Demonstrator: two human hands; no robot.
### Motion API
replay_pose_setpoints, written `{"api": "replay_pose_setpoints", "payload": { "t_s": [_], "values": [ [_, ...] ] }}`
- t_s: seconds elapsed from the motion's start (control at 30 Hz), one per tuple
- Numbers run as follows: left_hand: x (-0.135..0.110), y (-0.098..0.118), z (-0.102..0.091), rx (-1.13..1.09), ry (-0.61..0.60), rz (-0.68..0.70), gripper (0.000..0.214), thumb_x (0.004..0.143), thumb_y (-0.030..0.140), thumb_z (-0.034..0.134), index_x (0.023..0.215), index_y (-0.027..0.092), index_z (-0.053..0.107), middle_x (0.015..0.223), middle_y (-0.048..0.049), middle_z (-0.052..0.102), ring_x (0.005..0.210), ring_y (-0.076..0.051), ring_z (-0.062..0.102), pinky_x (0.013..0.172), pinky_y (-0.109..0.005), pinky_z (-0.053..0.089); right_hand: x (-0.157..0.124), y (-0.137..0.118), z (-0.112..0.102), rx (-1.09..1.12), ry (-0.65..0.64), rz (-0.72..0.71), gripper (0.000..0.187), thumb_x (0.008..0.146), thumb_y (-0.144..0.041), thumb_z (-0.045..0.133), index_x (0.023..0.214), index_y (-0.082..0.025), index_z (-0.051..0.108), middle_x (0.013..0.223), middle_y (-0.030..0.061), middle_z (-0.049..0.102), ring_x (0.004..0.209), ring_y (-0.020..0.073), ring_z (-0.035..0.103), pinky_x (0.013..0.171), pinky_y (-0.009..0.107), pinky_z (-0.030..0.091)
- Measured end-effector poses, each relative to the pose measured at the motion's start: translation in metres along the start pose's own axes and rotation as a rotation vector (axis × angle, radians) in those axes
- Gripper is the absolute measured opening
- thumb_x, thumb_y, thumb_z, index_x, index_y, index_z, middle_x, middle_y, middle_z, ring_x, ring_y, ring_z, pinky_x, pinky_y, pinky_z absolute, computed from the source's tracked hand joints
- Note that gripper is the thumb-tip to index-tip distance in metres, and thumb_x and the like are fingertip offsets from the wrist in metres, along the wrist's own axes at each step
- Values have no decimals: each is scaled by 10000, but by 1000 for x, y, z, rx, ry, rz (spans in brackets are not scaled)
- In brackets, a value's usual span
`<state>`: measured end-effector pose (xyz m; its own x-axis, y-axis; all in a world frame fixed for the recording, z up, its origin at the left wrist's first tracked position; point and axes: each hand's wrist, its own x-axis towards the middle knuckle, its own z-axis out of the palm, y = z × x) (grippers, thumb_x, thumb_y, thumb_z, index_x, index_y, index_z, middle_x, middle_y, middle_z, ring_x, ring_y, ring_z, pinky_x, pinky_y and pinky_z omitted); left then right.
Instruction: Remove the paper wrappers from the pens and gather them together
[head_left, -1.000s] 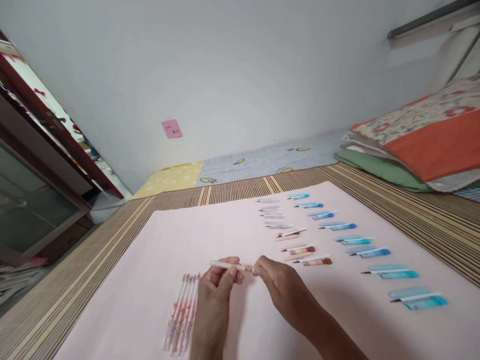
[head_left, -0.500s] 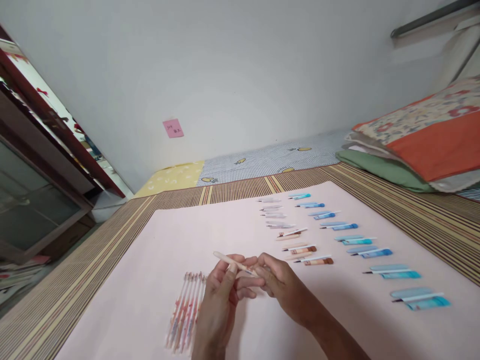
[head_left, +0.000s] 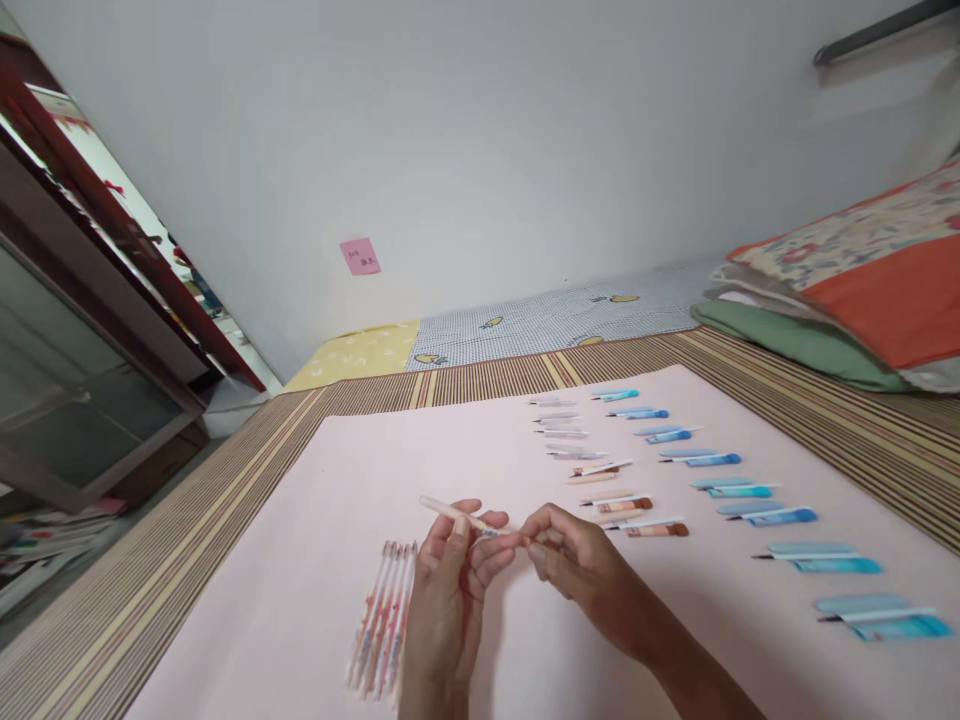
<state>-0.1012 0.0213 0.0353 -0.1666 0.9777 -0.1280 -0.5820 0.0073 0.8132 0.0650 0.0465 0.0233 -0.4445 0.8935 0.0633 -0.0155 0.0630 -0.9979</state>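
Observation:
My left hand (head_left: pixel 448 580) pinches a slim cream pen barrel (head_left: pixel 450 513) that points up and to the left. My right hand (head_left: pixel 574 558) is closed at the barrel's right end, fingertips meeting those of the left hand; what it grips there is hidden. Both hands hover over a pale pink sheet (head_left: pixel 360 470). Just left of my left hand lies a bundle of several pink patterned pens (head_left: pixel 382 615). To the right lie taken-apart pens in rows: clear ones (head_left: pixel 559 425), orange-brown ones (head_left: pixel 626 505) and blue ones (head_left: pixel 739 490).
The pink sheet lies on a striped brown mat (head_left: pixel 187 500). Folded bedding and an orange pillow (head_left: pixel 862 280) sit at the right. A glass-fronted cabinet (head_left: pixel 67 370) stands at the left. A pink note (head_left: pixel 360 257) sticks to the white wall.
The barrel has tilted from level to slanting up-left. The small orange part seen at its right end a second ago is now hidden by my fingers. The view shifted slightly left.

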Motion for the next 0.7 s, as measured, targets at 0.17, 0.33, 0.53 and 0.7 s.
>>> {"api": "replay_pose_setpoints", "payload": {
  "t_s": [0.17,0.33,0.53,0.7],
  "values": [
    [-2,0,8,29,11,33,292,799,343,755,989,138,672,999,-136,763,761,-190,745,691,-265,587,1,0,1,-51,-12,-32,283,985,-439,480,955,-201,630,697,-44,455,612,113,359,557,239,301],
    [-3,-3,13,111,67,125,217,767,317,783,865,135,718,837,-76,754,594,-96,642,561,-201,492,3,1,1,-154,71,-80,328,982,-466,467,882,-205,638,775,-10,544,743,155,475,673,259,374],
    [0,-7,10,226,169,197,221,740,343,793,787,140,722,668,-40,705,576,-111,579,549,-219,437,3,2,0,-198,104,-92,307,980,-460,466,909,-215,637,780,-15,570,744,159,499,686,251,387],
    [1,-11,6,286,160,234,233,770,359,759,712,145,688,698,-47,697,577,-116,547,570,-247,424,2,0,2,-252,110,-103,310,976,-461,463,898,-215,635,764,-15,563,731,168,505,674,260,381]
  ]
}}
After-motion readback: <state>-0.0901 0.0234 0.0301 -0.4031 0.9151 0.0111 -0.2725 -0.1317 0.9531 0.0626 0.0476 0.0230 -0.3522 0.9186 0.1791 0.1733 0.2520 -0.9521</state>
